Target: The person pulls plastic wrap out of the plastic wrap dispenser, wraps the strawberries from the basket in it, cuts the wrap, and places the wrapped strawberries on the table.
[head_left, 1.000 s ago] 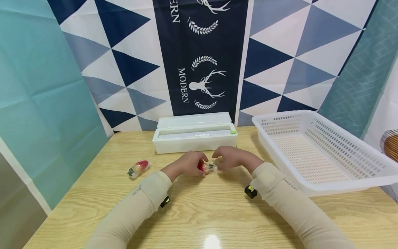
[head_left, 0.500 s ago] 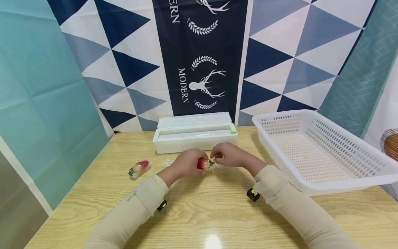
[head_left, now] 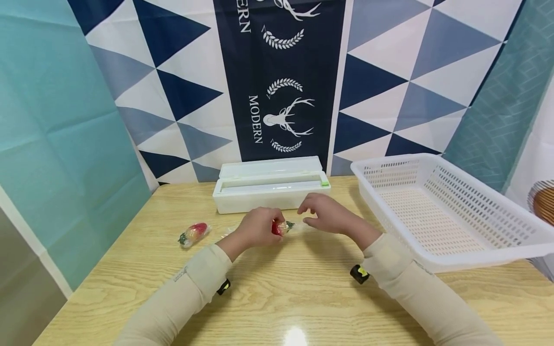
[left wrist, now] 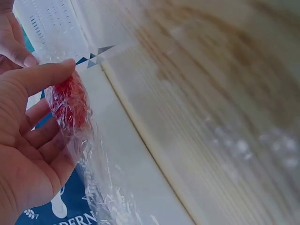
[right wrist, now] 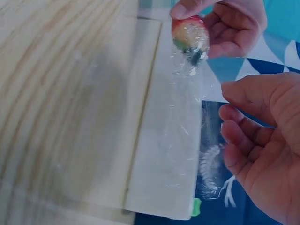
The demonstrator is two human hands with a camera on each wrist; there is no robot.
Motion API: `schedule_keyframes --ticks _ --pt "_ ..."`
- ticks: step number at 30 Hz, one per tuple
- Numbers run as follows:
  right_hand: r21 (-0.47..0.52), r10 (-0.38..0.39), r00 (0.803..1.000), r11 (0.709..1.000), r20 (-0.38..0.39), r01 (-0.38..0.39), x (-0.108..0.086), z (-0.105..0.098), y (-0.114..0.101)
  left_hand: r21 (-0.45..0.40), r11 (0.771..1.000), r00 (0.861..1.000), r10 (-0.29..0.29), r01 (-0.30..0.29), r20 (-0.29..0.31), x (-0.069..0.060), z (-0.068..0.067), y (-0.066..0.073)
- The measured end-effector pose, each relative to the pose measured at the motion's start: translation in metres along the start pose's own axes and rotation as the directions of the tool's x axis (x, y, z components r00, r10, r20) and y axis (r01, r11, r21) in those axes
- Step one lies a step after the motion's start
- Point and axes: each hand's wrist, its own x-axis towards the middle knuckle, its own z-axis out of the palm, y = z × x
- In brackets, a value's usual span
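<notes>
My left hand (head_left: 258, 227) pinches a red-and-yellow fruit (head_left: 281, 228) with a green leafy end, wrapped in clear cling film. In the left wrist view, thumb and fingers lie about the fruit's red part (left wrist: 70, 105), and crinkled film (left wrist: 117, 201) trails from it. The right wrist view shows the fruit's green end (right wrist: 194, 55) pointing away from that grip, a film tail beyond it. To the right, my right hand (head_left: 326, 215) has loosely bent fingers apart from the thumb, with nothing visible between them. A second wrapped fruit (head_left: 194, 234) lies on the table at left.
Behind the hands stands a long white box (head_left: 272, 198) with its lid raised, probably a cling film dispenser. A large white perforated basket (head_left: 400, 242) occupies the right side of the wooden table (head_left: 268, 298). A patterned cloth (head_left: 277, 62) hangs behind.
My left hand has shifted slightly left with the wrapped fruit, lifting it a little. My right hand has moved away from the fruit's green end, up and right, and its fingers have spread.
</notes>
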Motion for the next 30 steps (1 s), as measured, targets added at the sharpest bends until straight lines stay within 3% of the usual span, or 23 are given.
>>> schedule_keyframes --ticks 3,8,12,19,22,25,28,30 --pt "-0.060 -0.007 1.000 0.998 -0.001 0.006 -0.003 -0.003 -0.006 0.027 1.000 1.000 0.004 -0.004 -0.021 -0.002 -0.002 0.002" --pt "-0.103 -0.032 0.999 0.994 -0.017 0.031 -0.006 -0.005 -0.009 0.070 0.995 0.992 0.074 -0.067 -0.107 -0.003 -0.006 0.010" --pt "-0.047 -0.045 0.997 0.998 -0.062 0.042 -0.005 -0.005 -0.005 0.064 0.995 0.979 0.089 -0.078 -0.186 -0.003 -0.006 0.015" --pt "0.090 -0.027 0.987 0.995 -0.157 0.042 -0.005 -0.009 -0.001 -0.050 0.998 0.955 0.032 -0.049 -0.295 -0.003 -0.004 0.020" --pt "0.149 0.000 0.982 0.988 -0.189 0.029 -0.004 -0.008 -0.002 -0.106 0.992 0.938 0.031 -0.072 -0.345 -0.003 -0.005 0.022" --pt "0.225 0.052 0.975 0.974 -0.216 -0.002 -0.004 -0.009 -0.004 -0.141 0.983 0.913 0.054 -0.121 -0.405 -0.004 -0.007 0.024" --pt "0.335 0.119 0.970 0.941 -0.211 -0.042 -0.003 -0.010 -0.005 -0.168 0.971 0.887 0.075 -0.168 -0.455 -0.004 -0.008 0.026" --pt "0.426 0.154 0.971 0.903 -0.184 -0.063 -0.002 -0.011 -0.005 -0.196 0.962 0.876 0.076 -0.190 -0.476 -0.003 -0.010 0.027"
